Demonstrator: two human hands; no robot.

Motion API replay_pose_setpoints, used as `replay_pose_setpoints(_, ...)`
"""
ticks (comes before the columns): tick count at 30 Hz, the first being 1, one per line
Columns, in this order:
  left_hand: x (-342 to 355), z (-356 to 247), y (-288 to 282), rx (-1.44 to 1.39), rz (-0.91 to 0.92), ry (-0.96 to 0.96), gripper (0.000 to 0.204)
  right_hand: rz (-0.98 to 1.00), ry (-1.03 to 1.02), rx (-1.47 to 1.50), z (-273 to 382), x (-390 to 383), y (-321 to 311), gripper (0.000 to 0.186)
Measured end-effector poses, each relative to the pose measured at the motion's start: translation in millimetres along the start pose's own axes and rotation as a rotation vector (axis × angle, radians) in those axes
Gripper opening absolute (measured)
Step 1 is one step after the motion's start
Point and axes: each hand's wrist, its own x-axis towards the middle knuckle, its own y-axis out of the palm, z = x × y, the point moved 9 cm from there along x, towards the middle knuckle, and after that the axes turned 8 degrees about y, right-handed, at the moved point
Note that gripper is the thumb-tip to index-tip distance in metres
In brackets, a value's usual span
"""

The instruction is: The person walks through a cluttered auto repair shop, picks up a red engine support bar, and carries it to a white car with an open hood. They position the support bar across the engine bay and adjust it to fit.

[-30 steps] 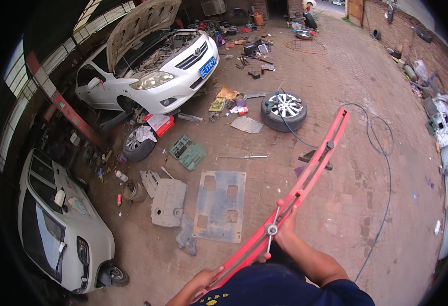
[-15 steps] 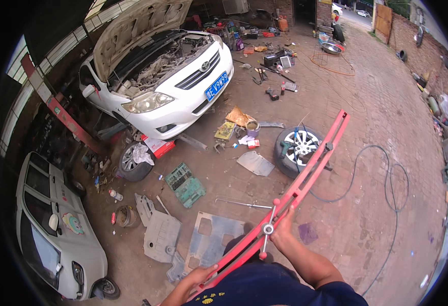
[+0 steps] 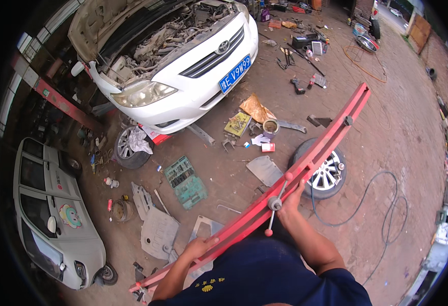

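Observation:
A long red metal support bar (image 3: 327, 135) made of two parallel rails slants across in front of me, from lower left to upper right. My left hand (image 3: 196, 248) is closed around its lower part. My right hand (image 3: 291, 205) grips it near the middle, just beside a round metal nut (image 3: 274, 203). Through that nut runs a thin handle with red balls (image 3: 269, 232) at its ends. Palms and some fingers are hidden by the bar. Beyond its upper half, a wheel (image 3: 331, 176) lies flat on the ground, partly covered.
A white car (image 3: 193, 92) stands ahead with its bonnet up. On the floor lie a green tool case (image 3: 185, 182), a grey undertray (image 3: 158, 229), a second wheel (image 3: 132, 148) and a looping hose (image 3: 374, 176). A pale van (image 3: 55, 214) is parked at left.
The bar has swung forward and up with both hands on it, and its lower left end now shows. My view has shifted closer to the white car.

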Motion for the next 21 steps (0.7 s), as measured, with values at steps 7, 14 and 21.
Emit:
replay_pose_setpoints(7, 109.0, -96.8, -113.7, -0.094, -0.088, -0.002, 0.084, 0.1, 0.004, 0.046, 39.0, 148.1, 122.5, 0.064)
replay_pose_setpoints(14, 171.6, -146.7, -188.9, -0.246, -0.013, -0.163, 0.081, 0.049, 0.095, -0.01, 77.4, 251.8, 230.2, 0.055)
replay_pose_setpoints(21, 221.6, -183.2, -245.1, -0.344, -0.008, -0.149, 0.081, -0.017, 0.113, -0.044, 99.7, 312.5, 309.8, 0.052)
